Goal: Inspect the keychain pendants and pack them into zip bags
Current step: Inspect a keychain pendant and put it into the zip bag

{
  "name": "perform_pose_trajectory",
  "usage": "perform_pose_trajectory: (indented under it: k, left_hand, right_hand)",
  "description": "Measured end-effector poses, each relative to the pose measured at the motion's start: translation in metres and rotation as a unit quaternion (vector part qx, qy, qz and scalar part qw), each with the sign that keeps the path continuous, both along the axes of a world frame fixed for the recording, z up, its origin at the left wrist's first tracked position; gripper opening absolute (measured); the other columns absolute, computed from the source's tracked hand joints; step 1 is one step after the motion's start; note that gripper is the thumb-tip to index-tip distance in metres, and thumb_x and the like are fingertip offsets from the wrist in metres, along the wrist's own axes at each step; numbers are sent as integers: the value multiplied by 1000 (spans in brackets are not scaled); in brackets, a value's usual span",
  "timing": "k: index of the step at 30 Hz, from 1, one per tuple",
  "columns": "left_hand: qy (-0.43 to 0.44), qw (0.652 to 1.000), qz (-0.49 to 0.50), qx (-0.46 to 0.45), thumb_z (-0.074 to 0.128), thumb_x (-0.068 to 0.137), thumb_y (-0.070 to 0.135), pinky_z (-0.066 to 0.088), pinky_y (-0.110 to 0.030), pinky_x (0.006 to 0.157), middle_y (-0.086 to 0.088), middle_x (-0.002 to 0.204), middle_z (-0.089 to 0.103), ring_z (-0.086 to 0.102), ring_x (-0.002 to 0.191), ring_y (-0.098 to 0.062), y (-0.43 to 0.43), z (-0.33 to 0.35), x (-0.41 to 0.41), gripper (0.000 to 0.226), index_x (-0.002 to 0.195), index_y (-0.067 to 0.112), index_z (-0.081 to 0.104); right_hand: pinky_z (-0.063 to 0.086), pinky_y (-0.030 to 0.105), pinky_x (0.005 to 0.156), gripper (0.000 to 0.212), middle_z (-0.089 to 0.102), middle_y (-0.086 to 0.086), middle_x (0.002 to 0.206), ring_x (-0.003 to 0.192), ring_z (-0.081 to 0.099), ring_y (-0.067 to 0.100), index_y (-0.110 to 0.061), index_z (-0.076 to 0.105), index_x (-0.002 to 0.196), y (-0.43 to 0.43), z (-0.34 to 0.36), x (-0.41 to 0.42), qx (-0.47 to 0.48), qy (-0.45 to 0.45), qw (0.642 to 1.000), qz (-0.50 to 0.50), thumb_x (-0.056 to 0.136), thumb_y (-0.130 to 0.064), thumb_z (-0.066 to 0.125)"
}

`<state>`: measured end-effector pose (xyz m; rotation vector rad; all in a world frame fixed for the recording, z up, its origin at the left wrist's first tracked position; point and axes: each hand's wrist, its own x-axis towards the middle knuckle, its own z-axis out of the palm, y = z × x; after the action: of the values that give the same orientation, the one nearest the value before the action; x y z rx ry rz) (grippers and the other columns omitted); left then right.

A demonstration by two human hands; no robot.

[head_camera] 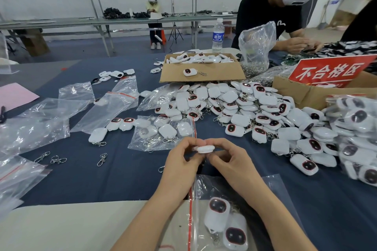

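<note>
A white keychain pendant [204,149] is held edge-on above the blue table, pinched between my left hand [180,162] and my right hand [228,161]. Just below my wrists lies a zip bag [240,195] with a red seal strip, holding two white pendants [224,224] with dark red-rimmed faces. A large heap of loose pendants [255,108] spreads over the table's middle and right. Another zip bag [163,132] with several pendants lies just beyond my hands.
Empty zip bags [51,116] lie scattered at the left, with loose metal clasps [58,159] near them. A cardboard box [202,67] of pendants stands behind the heap, a red sign [330,71] at the right. A person [285,18] works across the table by a water bottle [217,34].
</note>
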<state>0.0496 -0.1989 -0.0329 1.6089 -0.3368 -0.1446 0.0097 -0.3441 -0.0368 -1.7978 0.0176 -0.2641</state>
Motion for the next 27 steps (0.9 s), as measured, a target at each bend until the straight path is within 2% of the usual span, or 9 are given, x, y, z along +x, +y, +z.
perform_pose_trajectory:
  k: [2,6,11,14,16,18,21,24,27]
  left_hand:
    - [-2,1000,9,-7,68,92,1,48,-11,83,8,103,73,67,100,-5,0,0,0,19,94,20,70]
    - [-8,1000,11,-15,67,91,-3,46,-9,81,8,104,72,66,99,-3,0,0,-1,20,91,17,69]
    - [-25,1000,9,-2,66,93,1,49,-13,83,7,100,73,67,99,-7,0,1,-2,22,95,22,71]
    - [-74,997,18,19,61,93,-5,51,-18,86,1,107,65,65,99,-9,0,2,-3,37,96,29,75]
    - [-96,995,10,33,61,93,-6,50,-16,81,2,107,58,62,96,-7,-1,3,-6,44,91,35,77]
    - [-105,993,7,44,61,92,-6,45,-11,75,4,105,55,60,93,-6,-1,3,-7,46,87,38,77]
    - [-106,993,5,44,61,92,-7,44,-10,76,6,104,55,60,96,-4,-1,3,-7,45,86,35,77]
    - [-110,993,13,32,58,93,-7,46,-12,84,12,107,62,62,104,-5,-2,3,-8,44,96,33,74]
    - [-65,997,33,4,57,100,6,51,-18,89,6,112,69,66,104,-7,-1,3,-5,36,120,35,64]
  right_hand:
    - [34,7,51,32,58,-15,52,48,45,0,-42,70,102,0,-2,0,-8,0,1000,2,94,-12,64]
    - [38,8,54,33,64,-14,58,52,49,0,-43,69,102,-1,-3,1,-20,-3,1000,3,93,-12,64]
    - [41,5,57,31,67,-23,67,58,58,-5,-36,71,104,-1,-2,0,-22,-18,1000,2,95,-8,64]
    - [46,7,72,39,74,-24,88,81,68,-5,-39,71,105,-2,-2,1,-37,-25,999,-2,94,-3,62]
    - [47,8,80,43,74,-21,101,96,68,-3,-43,70,106,-2,-3,1,-48,-27,998,-2,94,-3,60]
    - [46,6,82,47,74,-24,103,100,67,-5,-48,69,104,-3,-2,1,-58,-31,998,-7,94,-4,61]
    - [45,5,83,50,74,-26,103,102,67,-7,-53,68,102,-3,-3,2,-64,-28,997,-13,94,-3,63]
    - [46,6,82,40,75,-24,102,100,68,-6,-51,70,104,-2,-3,2,-70,-26,997,-8,96,-11,64]
    - [50,16,83,13,77,-19,95,94,70,-2,-40,75,100,-1,-4,2,-64,-5,998,-5,97,-34,64]
